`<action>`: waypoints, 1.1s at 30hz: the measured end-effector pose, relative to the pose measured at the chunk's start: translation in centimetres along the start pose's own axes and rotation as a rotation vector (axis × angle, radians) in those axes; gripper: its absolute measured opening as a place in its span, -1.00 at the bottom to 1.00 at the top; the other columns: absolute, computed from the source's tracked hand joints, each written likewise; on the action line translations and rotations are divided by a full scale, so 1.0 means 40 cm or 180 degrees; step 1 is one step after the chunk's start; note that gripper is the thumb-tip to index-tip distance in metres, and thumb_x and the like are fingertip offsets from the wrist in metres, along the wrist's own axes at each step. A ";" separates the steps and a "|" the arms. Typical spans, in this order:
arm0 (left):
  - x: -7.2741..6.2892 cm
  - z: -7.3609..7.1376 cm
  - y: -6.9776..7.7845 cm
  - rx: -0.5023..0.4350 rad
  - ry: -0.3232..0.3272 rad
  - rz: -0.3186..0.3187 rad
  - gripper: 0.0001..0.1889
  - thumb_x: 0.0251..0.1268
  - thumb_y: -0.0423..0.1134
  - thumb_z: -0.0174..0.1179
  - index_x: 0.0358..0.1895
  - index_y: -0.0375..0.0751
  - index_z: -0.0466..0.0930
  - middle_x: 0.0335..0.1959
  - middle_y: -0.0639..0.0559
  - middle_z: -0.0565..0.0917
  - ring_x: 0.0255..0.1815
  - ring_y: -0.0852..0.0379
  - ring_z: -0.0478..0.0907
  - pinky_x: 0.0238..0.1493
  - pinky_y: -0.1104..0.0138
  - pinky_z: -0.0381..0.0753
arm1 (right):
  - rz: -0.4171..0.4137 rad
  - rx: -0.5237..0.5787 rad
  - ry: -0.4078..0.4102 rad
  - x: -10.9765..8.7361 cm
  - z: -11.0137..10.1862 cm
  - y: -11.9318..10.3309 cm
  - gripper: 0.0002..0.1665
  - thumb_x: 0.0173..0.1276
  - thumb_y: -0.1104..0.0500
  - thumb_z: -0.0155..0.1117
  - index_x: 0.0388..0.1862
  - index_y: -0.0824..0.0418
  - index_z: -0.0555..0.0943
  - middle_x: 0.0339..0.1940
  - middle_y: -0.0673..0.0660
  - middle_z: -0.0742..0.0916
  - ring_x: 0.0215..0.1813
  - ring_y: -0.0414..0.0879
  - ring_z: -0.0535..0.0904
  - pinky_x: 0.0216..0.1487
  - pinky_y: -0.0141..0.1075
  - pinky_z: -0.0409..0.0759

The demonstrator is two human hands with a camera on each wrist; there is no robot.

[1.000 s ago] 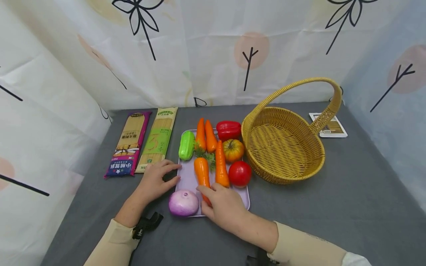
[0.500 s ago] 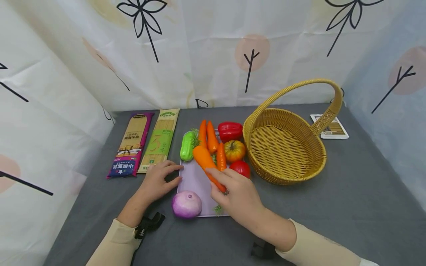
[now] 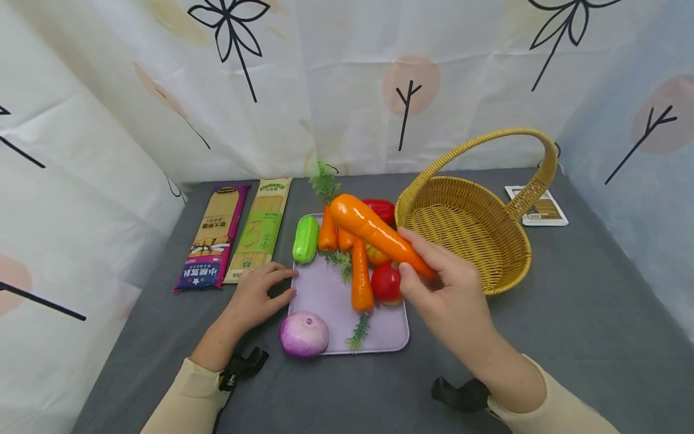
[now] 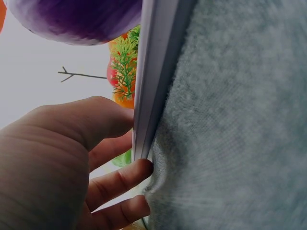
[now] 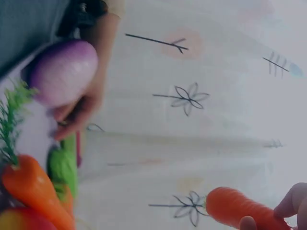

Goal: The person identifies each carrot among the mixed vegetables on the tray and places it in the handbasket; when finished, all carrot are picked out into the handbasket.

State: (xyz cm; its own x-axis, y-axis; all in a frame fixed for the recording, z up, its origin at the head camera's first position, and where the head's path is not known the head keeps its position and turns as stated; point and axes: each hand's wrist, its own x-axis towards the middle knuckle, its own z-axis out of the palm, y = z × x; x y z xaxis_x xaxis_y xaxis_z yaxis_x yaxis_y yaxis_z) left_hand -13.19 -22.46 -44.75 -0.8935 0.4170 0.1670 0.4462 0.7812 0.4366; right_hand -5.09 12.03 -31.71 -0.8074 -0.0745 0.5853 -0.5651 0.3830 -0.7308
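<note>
My right hand (image 3: 452, 301) pinches an orange carrot (image 3: 374, 226) by its narrow end, raised above the tray with its thick end pointing up and left. In the right wrist view, thumb and fingertip show on that carrot (image 5: 230, 206). My left hand (image 3: 255, 300) rests with loosely bent fingers against the left edge of the lilac tray (image 3: 325, 292); the left wrist view has the thumb and fingertips at the rim (image 4: 146, 96). On the tray lie a purple onion (image 3: 305, 333), another carrot (image 3: 362, 280) with green leaves, a tomato (image 3: 385, 282) and a green vegetable (image 3: 306, 239).
A yellow wicker basket (image 3: 447, 220) with a tall handle stands right of the tray, partly behind my right hand. More carrots, a red pepper (image 3: 384, 210) and a small pumpkin (image 3: 375, 255) fill the tray's far side. Two pasta packs (image 3: 213, 235) lie left; a white-edged packet (image 3: 544, 207) lies behind the basket.
My right hand has lifted the carrot off the tray and carried it up and right toward the basket. Another carrot and the tomato, partly covered before, show again. The left hand stays put.
</note>
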 end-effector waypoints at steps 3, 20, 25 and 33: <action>0.000 0.000 0.000 -0.0007 -0.0002 -0.0011 -0.60 0.25 -0.10 0.45 0.16 0.00 0.74 -0.03 0.01 0.69 0.00 0.00 0.56 -0.08 0.10 0.33 | 0.0100 -0.0001 0.0171 0.008 -0.034 -0.013 -0.44 0.28 0.48 0.32 0.28 0.31 0.64 0.01 0.20 0.77 -0.18 -0.18 0.70 -0.26 -0.48 0.64; 0.000 -0.001 0.001 -0.0007 -0.0020 -0.0018 -0.61 0.25 -0.11 0.44 0.15 0.00 0.74 -0.04 0.02 0.69 0.00 0.01 0.56 -0.11 0.13 0.31 | 0.0422 -0.0091 0.1368 0.029 -0.208 -0.025 -0.61 0.32 0.40 0.32 0.12 0.28 0.74 -0.29 0.15 0.79 -0.50 -0.13 0.57 -0.57 -0.52 0.29; 0.000 -0.001 0.000 -0.0001 -0.0012 -0.0006 -0.61 0.25 -0.11 0.44 0.15 0.01 0.74 -0.04 0.02 0.69 0.00 0.01 0.56 -0.11 0.13 0.31 | 0.0589 -0.0497 0.1466 0.029 -0.259 -0.017 -0.62 0.38 0.32 0.31 0.16 0.24 0.73 -0.28 0.06 0.78 -0.68 -0.21 0.17 -0.62 -0.40 0.10; -0.001 0.000 -0.003 -0.0013 -0.0019 -0.0014 -0.61 0.26 -0.10 0.44 0.16 0.02 0.74 -0.03 0.03 0.69 0.01 0.01 0.56 -0.10 0.12 0.32 | 0.1478 -0.0843 0.1461 0.039 -0.322 0.009 -0.56 0.52 0.24 0.15 0.32 0.05 0.65 -0.24 -0.14 0.73 -0.71 -0.14 0.07 -0.62 -0.31 0.02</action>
State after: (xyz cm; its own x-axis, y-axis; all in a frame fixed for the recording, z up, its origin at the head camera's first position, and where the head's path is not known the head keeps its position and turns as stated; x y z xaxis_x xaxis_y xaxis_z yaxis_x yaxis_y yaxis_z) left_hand -13.22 -22.56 -44.82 -0.8950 0.4164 0.1598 0.4421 0.7811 0.4410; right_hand -4.36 23.94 -26.55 -0.7689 0.5247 0.3653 -0.0719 0.4967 -0.8649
